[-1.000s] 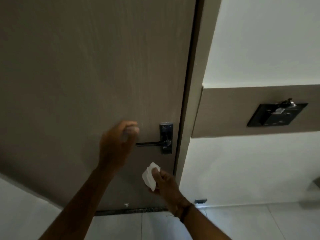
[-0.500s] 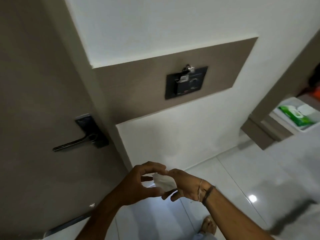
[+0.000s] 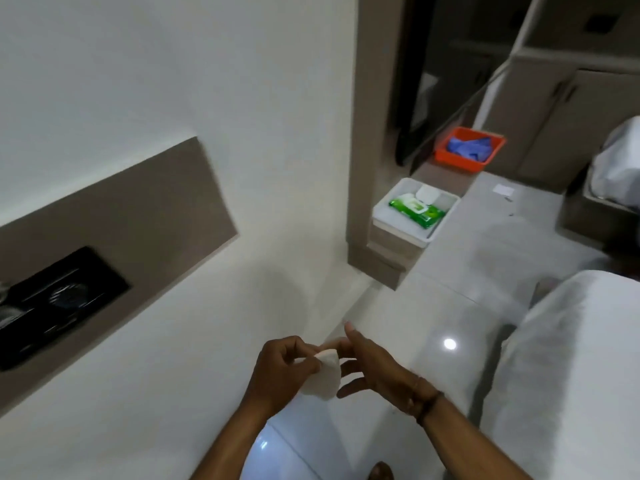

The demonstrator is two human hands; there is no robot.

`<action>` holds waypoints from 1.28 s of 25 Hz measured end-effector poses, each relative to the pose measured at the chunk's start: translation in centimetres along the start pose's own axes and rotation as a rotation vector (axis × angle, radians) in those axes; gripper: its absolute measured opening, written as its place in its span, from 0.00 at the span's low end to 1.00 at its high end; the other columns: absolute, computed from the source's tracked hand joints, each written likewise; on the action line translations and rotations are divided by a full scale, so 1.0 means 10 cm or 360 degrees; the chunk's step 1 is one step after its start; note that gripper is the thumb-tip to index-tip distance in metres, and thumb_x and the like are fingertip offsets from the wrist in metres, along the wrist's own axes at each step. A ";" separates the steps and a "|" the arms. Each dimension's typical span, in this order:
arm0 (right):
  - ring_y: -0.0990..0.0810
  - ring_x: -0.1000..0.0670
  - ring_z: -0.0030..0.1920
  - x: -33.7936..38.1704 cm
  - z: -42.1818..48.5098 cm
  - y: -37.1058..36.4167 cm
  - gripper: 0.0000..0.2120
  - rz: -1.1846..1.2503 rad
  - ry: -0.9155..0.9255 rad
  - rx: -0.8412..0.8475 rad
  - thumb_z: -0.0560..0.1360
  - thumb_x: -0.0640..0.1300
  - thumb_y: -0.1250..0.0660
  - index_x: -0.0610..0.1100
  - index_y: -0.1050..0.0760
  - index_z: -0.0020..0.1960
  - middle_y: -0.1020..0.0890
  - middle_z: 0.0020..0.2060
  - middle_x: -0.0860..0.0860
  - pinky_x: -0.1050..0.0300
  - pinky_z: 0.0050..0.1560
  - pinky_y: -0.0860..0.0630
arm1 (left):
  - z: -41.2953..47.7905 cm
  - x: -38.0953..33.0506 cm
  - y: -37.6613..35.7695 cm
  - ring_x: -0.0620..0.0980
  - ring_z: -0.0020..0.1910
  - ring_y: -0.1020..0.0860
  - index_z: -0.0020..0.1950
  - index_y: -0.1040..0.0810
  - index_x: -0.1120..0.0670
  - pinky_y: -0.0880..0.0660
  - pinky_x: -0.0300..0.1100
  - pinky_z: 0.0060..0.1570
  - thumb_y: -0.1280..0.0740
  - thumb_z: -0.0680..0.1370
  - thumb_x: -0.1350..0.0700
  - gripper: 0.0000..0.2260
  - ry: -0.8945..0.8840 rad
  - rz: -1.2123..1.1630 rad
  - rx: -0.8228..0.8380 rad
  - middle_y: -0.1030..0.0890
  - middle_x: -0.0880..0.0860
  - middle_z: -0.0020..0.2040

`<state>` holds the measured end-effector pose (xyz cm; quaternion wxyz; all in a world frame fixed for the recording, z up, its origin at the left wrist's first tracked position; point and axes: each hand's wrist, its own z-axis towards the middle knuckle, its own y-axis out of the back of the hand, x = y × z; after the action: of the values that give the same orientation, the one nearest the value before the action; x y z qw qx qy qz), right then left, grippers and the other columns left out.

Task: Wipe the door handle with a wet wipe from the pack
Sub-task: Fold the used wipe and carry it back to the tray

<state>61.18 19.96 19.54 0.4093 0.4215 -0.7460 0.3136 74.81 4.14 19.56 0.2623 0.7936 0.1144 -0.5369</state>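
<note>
While the left hand [image 3: 281, 373] pinches the wipe [image 3: 325, 380], the switch panel [image 3: 55, 306] is cropped.

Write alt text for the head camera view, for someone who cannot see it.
A person's left hand pinches a white wet wipe, the right hand open-fingered beside it, above a glossy floor. Further off, a green wipe pack with its lid open lies in a white tray on a ledge.
</note>
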 end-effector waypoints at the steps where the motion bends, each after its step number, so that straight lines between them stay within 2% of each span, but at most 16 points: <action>1: 0.16 0.42 0.54 0.03 -0.02 0.24 0.23 -0.0041 0.0078 -0.0062 0.81 0.64 0.43 0.49 0.18 0.59 0.16 0.56 0.44 0.45 0.50 0.16 | 0.21 -0.13 -0.20 0.42 0.36 0.18 0.32 0.15 0.50 0.20 0.47 0.44 0.25 0.63 0.47 0.07 0.0028 -0.0007 0.0020 0.13 0.46 0.36; 3: 0.15 0.44 0.47 0.08 -0.02 0.62 0.13 -0.0142 0.0224 -0.0217 0.79 0.54 0.32 0.48 0.17 0.57 0.15 0.52 0.41 0.39 0.50 0.16 | 0.54 -0.34 -0.51 0.43 0.34 0.22 0.29 0.18 0.49 0.25 0.44 0.41 0.27 0.65 0.49 0.06 0.0098 -0.0041 0.0064 0.18 0.45 0.30; 5: 0.15 0.45 0.42 0.13 0.01 1.04 0.08 -0.0143 0.0302 -0.0367 0.77 0.47 0.28 0.48 0.16 0.55 0.14 0.49 0.38 0.40 0.48 0.15 | 0.89 -0.53 -0.83 0.48 0.39 0.21 0.30 0.17 0.49 0.24 0.47 0.43 0.26 0.69 0.51 0.08 0.0176 -0.0072 0.0099 0.18 0.45 0.31; 7: 0.15 0.43 0.40 0.19 0.05 1.42 0.07 -0.0086 0.0320 -0.0455 0.76 0.43 0.27 0.47 0.15 0.54 0.15 0.46 0.36 0.45 0.44 0.14 | 1.21 -0.68 -1.11 0.53 0.43 0.19 0.34 0.15 0.49 0.20 0.52 0.46 0.24 0.72 0.53 0.07 0.0227 -0.0139 0.0143 0.16 0.48 0.37; 10: 0.13 0.37 0.44 0.25 0.19 1.91 0.07 0.0031 0.0329 -0.0595 0.75 0.39 0.25 0.44 0.16 0.52 0.13 0.44 0.37 0.46 0.44 0.14 | 1.67 -0.84 -1.42 0.56 0.49 0.15 0.46 0.15 0.50 0.14 0.55 0.47 0.23 0.74 0.55 0.03 0.0240 -0.0176 0.0267 0.14 0.52 0.48; 13: 0.13 0.39 0.45 0.34 0.46 2.37 0.05 0.0147 0.0375 -0.0817 0.74 0.33 0.27 0.35 0.18 0.50 0.13 0.45 0.36 0.48 0.43 0.14 | 2.18 -0.95 -1.63 0.57 0.53 0.14 0.52 0.15 0.50 0.14 0.46 0.38 0.25 0.77 0.60 0.07 0.0200 -0.0186 0.0369 0.13 0.53 0.53; 15: 0.14 0.42 0.42 0.43 0.72 2.71 0.02 0.0187 0.0409 -0.0938 0.74 0.30 0.29 0.32 0.18 0.46 0.14 0.42 0.36 0.51 0.41 0.14 | 2.59 -1.05 -1.78 0.53 0.50 0.12 0.53 0.14 0.50 0.14 0.45 0.38 0.25 0.78 0.57 0.05 0.0156 -0.0188 0.0378 0.12 0.53 0.52; 18: 0.15 0.39 0.42 0.60 1.16 3.21 0.07 0.0254 0.0421 -0.1031 0.75 0.26 0.32 0.33 0.16 0.42 0.15 0.42 0.35 0.45 0.45 0.15 | 3.23 -1.17 -2.07 0.48 0.41 0.12 0.51 0.16 0.51 0.14 0.44 0.35 0.28 0.80 0.60 0.05 0.0157 -0.0281 0.0382 0.13 0.51 0.46; 21: 0.15 0.36 0.46 0.74 1.61 3.68 0.11 0.0321 0.0348 -0.1093 0.75 0.26 0.33 0.35 0.15 0.39 0.15 0.44 0.35 0.41 0.50 0.16 | 3.90 -1.23 -2.37 0.52 0.44 0.14 0.48 0.17 0.54 0.14 0.42 0.35 0.33 0.82 0.63 0.08 0.0279 -0.0394 0.0326 0.14 0.57 0.49; 24: 0.13 0.40 0.45 0.88 1.99 4.18 0.05 0.0348 0.0091 -0.1113 0.73 0.34 0.29 0.34 0.14 0.44 0.13 0.45 0.40 0.49 0.46 0.14 | 4.58 -1.33 -2.63 0.59 0.43 0.17 0.42 0.19 0.58 0.17 0.40 0.28 0.39 0.81 0.66 0.12 0.0560 -0.0496 0.0269 0.17 0.63 0.51; 26: 0.13 0.41 0.47 0.93 2.24 4.50 0.07 0.0331 -0.0051 -0.1128 0.73 0.38 0.27 0.35 0.14 0.48 0.12 0.47 0.40 0.48 0.48 0.14 | 5.01 -1.41 -2.76 0.60 0.41 0.18 0.41 0.18 0.59 0.18 0.41 0.26 0.39 0.80 0.63 0.13 0.0683 -0.0478 0.0257 0.17 0.65 0.50; 28: 0.13 0.41 0.47 0.97 2.48 4.74 0.08 0.0204 -0.0073 -0.1187 0.73 0.40 0.25 0.36 0.14 0.49 0.13 0.47 0.40 0.46 0.51 0.15 | 5.30 -1.47 -2.85 0.59 0.43 0.15 0.44 0.16 0.58 0.17 0.43 0.30 0.35 0.81 0.58 0.10 0.0730 -0.0421 0.0295 0.14 0.64 0.50; 30: 0.14 0.43 0.44 1.00 2.75 4.96 0.07 0.0083 -0.0049 -0.1308 0.73 0.39 0.24 0.36 0.14 0.48 0.12 0.45 0.39 0.44 0.50 0.15 | 5.60 -1.50 -2.99 0.56 0.49 0.13 0.48 0.15 0.54 0.15 0.42 0.35 0.28 0.79 0.58 0.03 0.0690 -0.0293 0.0344 0.13 0.61 0.54; 32: 0.14 0.45 0.44 1.02 3.01 5.15 0.05 -0.0047 -0.0075 -0.1429 0.70 0.38 0.23 0.40 0.13 0.47 0.12 0.44 0.42 0.45 0.52 0.16 | 5.86 -1.48 -3.18 0.58 0.56 0.14 0.55 0.14 0.54 0.12 0.46 0.45 0.28 0.79 0.62 0.07 0.0601 -0.0119 0.0324 0.15 0.60 0.61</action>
<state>2.00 14.75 8.09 0.5391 0.2198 -0.8111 -0.0566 7.77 0.57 7.01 0.1347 0.8977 0.1361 -0.3969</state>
